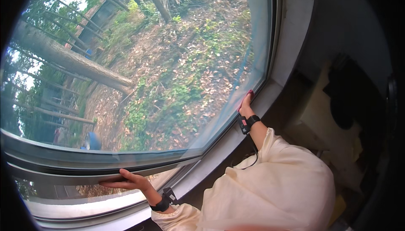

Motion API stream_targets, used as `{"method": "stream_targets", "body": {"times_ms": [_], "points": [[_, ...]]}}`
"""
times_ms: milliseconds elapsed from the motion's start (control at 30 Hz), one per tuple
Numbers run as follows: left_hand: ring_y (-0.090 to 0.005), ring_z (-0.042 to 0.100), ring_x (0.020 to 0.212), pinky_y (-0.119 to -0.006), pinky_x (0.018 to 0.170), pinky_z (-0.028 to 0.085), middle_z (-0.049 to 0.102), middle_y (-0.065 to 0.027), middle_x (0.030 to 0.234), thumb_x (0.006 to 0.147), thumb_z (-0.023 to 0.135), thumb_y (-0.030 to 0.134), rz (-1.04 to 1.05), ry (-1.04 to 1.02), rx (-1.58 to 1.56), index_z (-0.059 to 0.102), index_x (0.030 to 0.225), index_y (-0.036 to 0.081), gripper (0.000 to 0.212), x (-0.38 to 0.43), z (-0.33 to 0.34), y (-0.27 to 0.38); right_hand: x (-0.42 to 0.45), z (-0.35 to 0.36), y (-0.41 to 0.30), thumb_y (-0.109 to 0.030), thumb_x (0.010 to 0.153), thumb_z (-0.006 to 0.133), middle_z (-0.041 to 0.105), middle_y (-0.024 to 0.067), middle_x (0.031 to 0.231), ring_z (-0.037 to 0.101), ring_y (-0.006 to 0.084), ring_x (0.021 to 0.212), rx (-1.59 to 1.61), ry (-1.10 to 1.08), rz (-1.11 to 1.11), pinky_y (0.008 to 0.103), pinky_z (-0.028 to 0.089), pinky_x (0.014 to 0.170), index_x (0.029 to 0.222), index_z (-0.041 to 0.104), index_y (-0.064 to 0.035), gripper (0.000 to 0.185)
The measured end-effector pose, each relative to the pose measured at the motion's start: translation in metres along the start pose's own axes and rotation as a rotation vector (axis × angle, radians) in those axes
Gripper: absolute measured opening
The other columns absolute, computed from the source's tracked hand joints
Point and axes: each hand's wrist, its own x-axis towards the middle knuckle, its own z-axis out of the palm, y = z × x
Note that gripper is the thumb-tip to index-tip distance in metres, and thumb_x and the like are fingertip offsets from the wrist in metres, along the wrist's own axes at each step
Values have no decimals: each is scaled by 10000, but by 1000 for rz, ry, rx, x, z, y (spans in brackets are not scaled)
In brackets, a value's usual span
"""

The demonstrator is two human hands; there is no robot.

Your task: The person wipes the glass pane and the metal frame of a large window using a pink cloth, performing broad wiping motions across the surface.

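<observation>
My right hand [245, 105] presses a pinkish-red cloth [250, 93] to the window glass [196, 82], near the pane's lower edge. Most of the cloth is hidden behind the hand. My left hand [134, 181] is at the metal window sash frame [76, 178]; its thumb lies over the frame and its fingers run along the edge. Black straps with small devices circle both wrists, the right wrist device [243, 125] having a cable that runs to the sleeve.
A pale window sill [218, 155] runs below the glass. Beside the sash is a narrow gap with a second frame rail [91, 215]. Through the pane appear tree trunks [91, 66], leaf-covered ground and a blue barrel-like object [92, 141]. Dark, unclear things stand at right.
</observation>
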Motion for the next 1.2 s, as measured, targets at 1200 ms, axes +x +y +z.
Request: {"method": "stream_targets", "body": {"times_ms": [1200], "points": [[-363, 186, 1306, -469, 1025, 267, 26, -244, 1427, 888, 419, 317, 19, -42, 44, -19, 1402, 16, 740, -1, 1, -9, 23, -3, 8, -256, 932, 334, 124, 109, 1474, 134, 176, 1353, -363, 131, -749, 286, 119, 1080, 1398, 154, -18, 553]]}}
